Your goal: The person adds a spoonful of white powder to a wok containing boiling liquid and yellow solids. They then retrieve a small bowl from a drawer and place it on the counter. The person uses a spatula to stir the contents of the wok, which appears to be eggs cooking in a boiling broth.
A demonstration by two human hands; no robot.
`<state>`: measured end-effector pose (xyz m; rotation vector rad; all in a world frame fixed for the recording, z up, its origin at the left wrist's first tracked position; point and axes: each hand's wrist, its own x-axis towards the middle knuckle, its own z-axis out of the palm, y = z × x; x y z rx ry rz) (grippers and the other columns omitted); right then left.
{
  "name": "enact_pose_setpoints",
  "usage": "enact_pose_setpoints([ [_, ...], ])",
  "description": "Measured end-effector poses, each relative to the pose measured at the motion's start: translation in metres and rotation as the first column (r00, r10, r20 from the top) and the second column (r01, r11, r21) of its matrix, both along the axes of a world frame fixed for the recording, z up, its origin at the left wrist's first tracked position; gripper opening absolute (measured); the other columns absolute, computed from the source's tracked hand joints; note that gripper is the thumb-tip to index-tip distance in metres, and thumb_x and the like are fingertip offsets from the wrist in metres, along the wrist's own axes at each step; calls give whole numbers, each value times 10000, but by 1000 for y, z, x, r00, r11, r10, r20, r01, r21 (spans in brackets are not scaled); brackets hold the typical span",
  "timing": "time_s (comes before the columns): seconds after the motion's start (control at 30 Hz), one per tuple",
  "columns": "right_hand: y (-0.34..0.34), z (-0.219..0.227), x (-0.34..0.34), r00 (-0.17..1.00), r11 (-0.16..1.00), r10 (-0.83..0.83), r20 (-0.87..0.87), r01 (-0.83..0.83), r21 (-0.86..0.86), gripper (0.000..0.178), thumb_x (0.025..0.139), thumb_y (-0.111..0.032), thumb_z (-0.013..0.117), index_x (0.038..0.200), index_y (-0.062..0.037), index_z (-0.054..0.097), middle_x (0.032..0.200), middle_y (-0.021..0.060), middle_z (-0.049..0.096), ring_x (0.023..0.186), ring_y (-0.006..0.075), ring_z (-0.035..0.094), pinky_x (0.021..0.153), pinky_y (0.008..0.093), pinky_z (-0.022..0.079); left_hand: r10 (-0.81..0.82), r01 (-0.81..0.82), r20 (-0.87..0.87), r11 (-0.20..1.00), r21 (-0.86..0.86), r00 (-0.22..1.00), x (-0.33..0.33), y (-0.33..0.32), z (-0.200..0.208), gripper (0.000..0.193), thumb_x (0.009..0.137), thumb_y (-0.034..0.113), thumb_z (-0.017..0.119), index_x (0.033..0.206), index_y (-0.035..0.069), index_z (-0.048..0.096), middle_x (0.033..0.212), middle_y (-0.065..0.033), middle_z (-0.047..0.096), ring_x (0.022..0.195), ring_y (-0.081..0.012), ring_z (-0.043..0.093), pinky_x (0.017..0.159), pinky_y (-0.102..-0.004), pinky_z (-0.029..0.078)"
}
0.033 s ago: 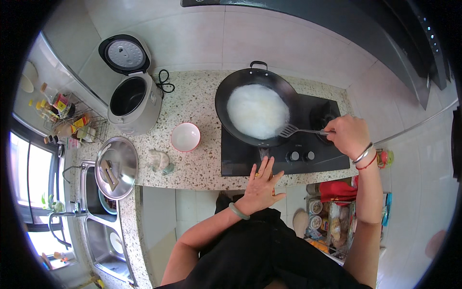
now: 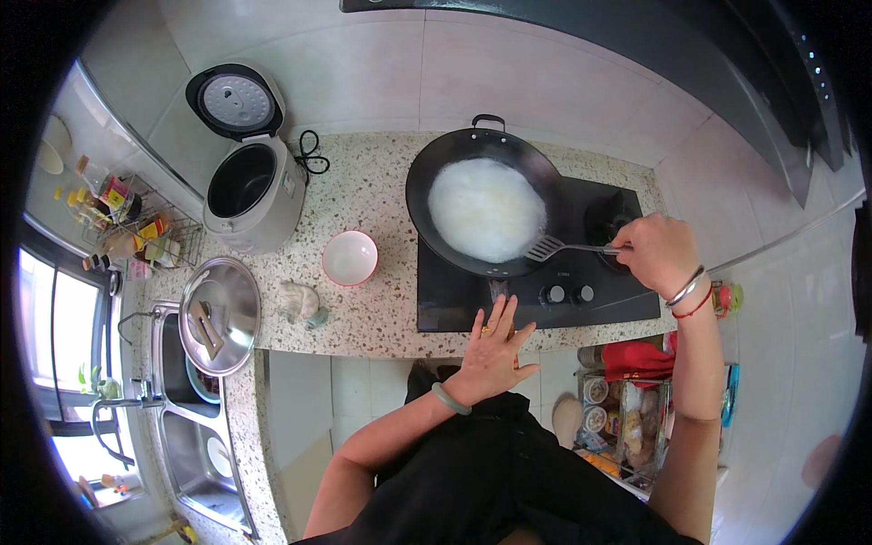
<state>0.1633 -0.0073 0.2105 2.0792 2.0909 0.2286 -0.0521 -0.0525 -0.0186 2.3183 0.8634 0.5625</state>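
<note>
A black wok (image 2: 425, 216) sits on the left side of the dark cooktop (image 2: 627, 309), with white, foamy liquid (image 2: 486, 209) in it. My right hand (image 2: 661, 257) is closed round the handle of a slotted metal spatula (image 2: 545, 248), whose blade dips into the liquid's near right edge. At the counter's front edge my left hand (image 2: 493, 348) lies over the wok's long handle, fingers stretched out and spread. Most of that handle is hidden beneath it.
To the wok's left stand a white bowl (image 2: 351, 258) with a red rim and an open rice cooker (image 2: 282, 204). A steel lid (image 2: 232, 282) lies by the double sink (image 2: 195, 454). Below the counter's right end is a wire rack (image 2: 627, 427) of packages. A range hood (image 2: 636, 54) hangs above.
</note>
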Motion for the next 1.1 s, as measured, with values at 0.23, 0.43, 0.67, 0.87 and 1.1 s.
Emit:
enact_pose_setpoints([
  [0.23, 23, -21, -5, 969, 983, 62, -239, -101, -153, 110, 756, -170, 719, 845, -131, 771, 815, 113, 715, 773, 309, 692, 699, 427, 546, 23, -23, -17, 1000, -5, 1000, 0, -2, 2, 636, 797, 438, 755, 1319, 110, 601, 1584, -216, 202, 1497, -364, 134, 1148, -578, 197],
  [0.43, 32, -77, -10, 950, 985, 148, -275, -165, -40, 116, 788, -171, 706, 871, -104, 751, 820, 149, 694, 780, 331, 689, 693, 431, 555, 37, -37, -9, 999, -6, 999, 3, -3, 4, 616, 780, 388, 774, 1303, 108, 605, 1578, -217, 214, 1493, -373, 148, 1140, -584, 218],
  [0.67, 44, -105, -20, 959, 987, 159, -237, -152, 46, 98, 819, -155, 677, 858, -84, 732, 762, 166, 680, 749, 344, 693, 667, 433, 561, 43, -43, -14, 999, -10, 999, 4, -4, 8, 603, 776, 357, 781, 1293, 102, 604, 1576, -217, 215, 1490, -381, 152, 1134, -590, 235],
  [0.87, 57, -115, -20, 960, 996, 91, -266, -82, 42, 110, 834, -170, 674, 884, -97, 740, 796, 176, 690, 761, 351, 695, 675, 434, 566, 49, -50, -22, 999, -21, 999, 4, -5, 8, 590, 784, 344, 777, 1296, 109, 602, 1581, -212, 195, 1491, -380, 144, 1136, -593, 232],
  [1.1, 73, -111, 12, 891, 999, -30, -452, 46, 24, 219, 825, -250, 696, 1014, -154, 752, 928, 121, 720, 866, 338, 690, 758, 437, 561, 43, -43, -14, 998, -50, 999, 3, -4, 9, 588, 791, 348, 775, 1303, 118, 600, 1588, -211, 184, 1495, -378, 129, 1136, -584, 231],
])
